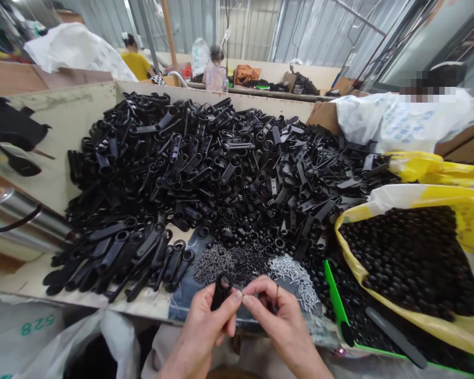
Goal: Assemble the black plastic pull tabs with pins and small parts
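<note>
A black plastic handle with a ring-shaped end (223, 287) is gripped in my left hand (205, 323), ring end up, at the front of the bench. My right hand (280, 318) is closed in a pinch, its thumb and fingertip meeting the left thumb beside the ring. Whatever sits in that pinch is too small to make out. Just beyond my hands lie a heap of silver metal pins (296, 276), a pile of small grey parts (213, 265) and a pile of tiny black parts (250, 263). Similar black handles (120, 247) lie in a row to the left.
A large heap of black plastic parts (189, 152) fills the bin behind. On the right are a yellow-white sack of black balls (411, 258) and a green-edged tray (335, 297). A steel cylinder (21, 218) stands left. Other people sit farther back.
</note>
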### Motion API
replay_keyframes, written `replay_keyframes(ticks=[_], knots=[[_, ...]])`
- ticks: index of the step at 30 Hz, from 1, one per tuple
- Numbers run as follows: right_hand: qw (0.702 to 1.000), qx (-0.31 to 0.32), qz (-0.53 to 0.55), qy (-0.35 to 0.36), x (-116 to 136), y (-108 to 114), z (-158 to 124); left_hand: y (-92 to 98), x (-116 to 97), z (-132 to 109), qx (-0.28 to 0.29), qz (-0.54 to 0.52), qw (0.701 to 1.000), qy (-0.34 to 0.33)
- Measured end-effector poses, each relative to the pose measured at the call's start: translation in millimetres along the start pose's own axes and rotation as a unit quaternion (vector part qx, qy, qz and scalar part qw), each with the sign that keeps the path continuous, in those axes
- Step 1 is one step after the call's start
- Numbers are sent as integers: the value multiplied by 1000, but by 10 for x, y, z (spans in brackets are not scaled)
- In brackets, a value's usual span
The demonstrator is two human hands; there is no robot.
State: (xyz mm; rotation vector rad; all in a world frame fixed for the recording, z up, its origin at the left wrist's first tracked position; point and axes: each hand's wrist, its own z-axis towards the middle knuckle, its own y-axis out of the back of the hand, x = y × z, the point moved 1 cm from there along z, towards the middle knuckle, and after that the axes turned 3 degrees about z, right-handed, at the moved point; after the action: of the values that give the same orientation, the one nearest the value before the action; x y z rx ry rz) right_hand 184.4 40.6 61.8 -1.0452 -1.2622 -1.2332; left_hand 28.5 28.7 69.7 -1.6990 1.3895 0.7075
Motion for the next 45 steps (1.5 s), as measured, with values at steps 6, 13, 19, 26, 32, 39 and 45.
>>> replay_keyframes(ticks=[6, 13, 19, 26, 32, 39, 45], knots=[[997, -55, -13, 48, -80, -12, -95, -61, 63, 31, 21, -73, 995, 63], [980, -44, -93, 171, -37, 57, -157, -137, 157, 85, 30, -147, 983, 108], [973, -74, -124, 181, -35, 55, -155, -184, 172, 69, 44, -165, 979, 111], [975, -51, -129, 174, -57, 60, -160, -149, 114, 34, 43, -166, 978, 115], [978, -49, -123, 162, -68, 60, -153, -116, 189, 86, 22, -248, 948, 201], [966, -37, -167, 197, -61, 99, -146, -103, 186, 62, 41, -265, 936, 230], [965, -48, -180, 183, -118, 161, -146, -52, 137, 3, 73, -205, 956, 197]])
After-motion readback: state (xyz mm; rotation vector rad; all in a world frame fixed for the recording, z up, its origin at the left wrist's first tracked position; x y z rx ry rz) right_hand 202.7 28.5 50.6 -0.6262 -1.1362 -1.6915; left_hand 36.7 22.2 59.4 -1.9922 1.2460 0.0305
